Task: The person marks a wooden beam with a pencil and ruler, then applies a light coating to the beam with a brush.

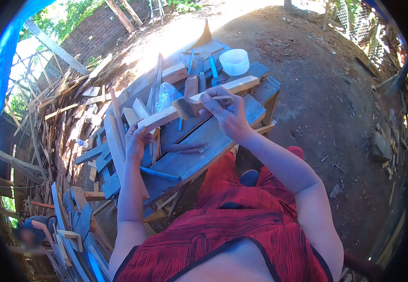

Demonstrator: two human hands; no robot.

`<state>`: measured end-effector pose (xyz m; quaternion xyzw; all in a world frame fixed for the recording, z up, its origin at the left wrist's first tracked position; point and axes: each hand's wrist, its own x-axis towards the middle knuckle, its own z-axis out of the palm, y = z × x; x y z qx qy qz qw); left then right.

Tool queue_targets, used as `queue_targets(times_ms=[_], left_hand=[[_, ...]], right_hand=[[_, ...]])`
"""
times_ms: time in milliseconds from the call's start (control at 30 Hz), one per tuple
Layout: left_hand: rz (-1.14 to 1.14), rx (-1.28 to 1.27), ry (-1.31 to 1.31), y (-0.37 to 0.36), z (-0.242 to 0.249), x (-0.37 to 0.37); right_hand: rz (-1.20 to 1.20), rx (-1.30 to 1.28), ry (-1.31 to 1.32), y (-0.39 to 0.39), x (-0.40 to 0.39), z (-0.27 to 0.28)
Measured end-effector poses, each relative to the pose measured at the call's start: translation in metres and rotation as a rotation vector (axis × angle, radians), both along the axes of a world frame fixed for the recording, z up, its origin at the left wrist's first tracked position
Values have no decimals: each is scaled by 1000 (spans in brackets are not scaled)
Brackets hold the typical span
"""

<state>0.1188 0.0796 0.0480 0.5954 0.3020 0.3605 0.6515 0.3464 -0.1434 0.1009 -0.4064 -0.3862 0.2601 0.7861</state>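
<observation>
My left hand (137, 140) grips the near left end of a long pale wooden bar (159, 118), which slants up to the right above the workbench (199, 145). In my right hand (227, 113) is a brush (184, 109), held by its handle, with its bristles against or just over the bar's middle. The bar's far end reaches beyond my right hand, near a white plastic tub (234, 62). Behind the bar lie a clear plastic bag (167, 95) and a brown block-like tool (191, 86).
A blue clamp (213, 66) and a curved wooden piece (205, 35) lie at the bench's far side. A blue bar (160, 174) sits at its near edge. Scrap wood is piled left (65, 113). Another person (37, 228) is at the lower left.
</observation>
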Motion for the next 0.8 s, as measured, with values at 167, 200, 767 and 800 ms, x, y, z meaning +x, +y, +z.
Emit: queue_targets(times_ms=[167,200,767,800], left_hand=[[-138,-177,-120,22,-27,-13],[-137,-176,-124,22,-27,-13],[-107,-233,-302,18,-44,-18],[-102,-233,-302,17,-44,-18]], right_hand=[[-20,-63,47,30,33,-32],[-82,-128,130,29,44,-42],[-752,-489,-734,6,96,-37],[-720,-476,-767,14,79,-32]])
